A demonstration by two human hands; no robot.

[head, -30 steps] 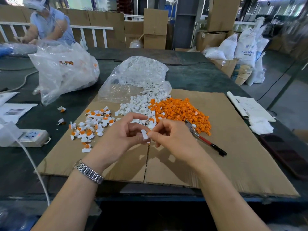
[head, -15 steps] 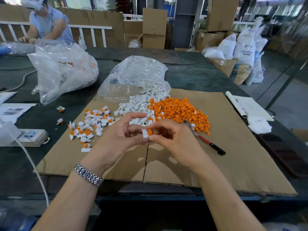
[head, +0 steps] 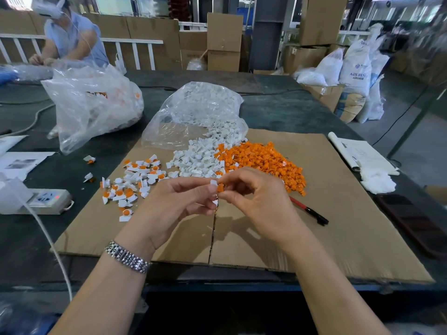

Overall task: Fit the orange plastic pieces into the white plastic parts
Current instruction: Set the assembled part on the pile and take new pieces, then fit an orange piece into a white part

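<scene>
At mid-frame I see my left hand (head: 180, 201) and right hand (head: 256, 201) meeting fingertip to fingertip above the cardboard (head: 338, 213). The left fingers pinch a white part (head: 213, 183); most of it is covered by the fingertips, with only its top edge and a sliver below showing. The right thumb and forefinger pinch an orange piece (head: 220, 187) touching the white part; I cannot tell whether it is seated, since the fingers hide the joint.

Just beyond the hands, the orange pile (head: 263, 160) lies right of centre, its near edge hidden behind my right hand. The white pile (head: 196, 158) touches it on the left and runs back into a clear bag (head: 193, 112). Left of centre lie the assembled pieces (head: 131, 182), white with orange showing.

A red-and-black tool (head: 309, 211) juts from behind my right hand, its head hidden. A second bag (head: 92, 105) sits upper left; its contents are blurred by the plastic. A watch (head: 127, 257) circles my left wrist. At the far upper left another person (head: 70, 37) is partly cut off by the frame edge.
</scene>
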